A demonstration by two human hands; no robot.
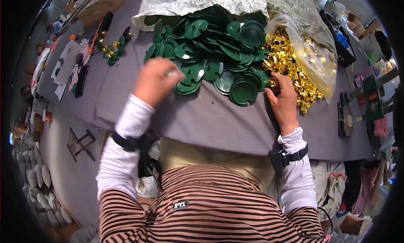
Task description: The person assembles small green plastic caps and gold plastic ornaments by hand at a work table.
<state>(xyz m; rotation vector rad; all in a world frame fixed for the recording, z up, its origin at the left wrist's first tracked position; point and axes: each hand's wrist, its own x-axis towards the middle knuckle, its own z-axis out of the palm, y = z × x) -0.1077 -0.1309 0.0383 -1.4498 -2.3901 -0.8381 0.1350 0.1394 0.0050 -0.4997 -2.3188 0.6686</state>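
Note:
A large heap of dark green plastic discs [210, 45], round and notched, lies before me on the grey cloth. My left hand [156, 81] is at the heap's near left edge, with its fingers curled and smeared by motion; I cannot make out whether it holds anything. Small shiny gold clips [290, 62] form a pile to the right of the discs. At that pile's left edge is my right hand [284, 100], its thumb and forefinger apart beside some gold pieces and the nearest green discs. Nothing gripped shows in it.
White woven sacks [202, 3] lie behind the heap, and a clear plastic bag [317, 62] holds more gold pieces. Several green discs with gold clips [115, 49] sit at the left. A phone [81, 81] lies farther left; a clamp-like tool [372, 98] stands at the right edge.

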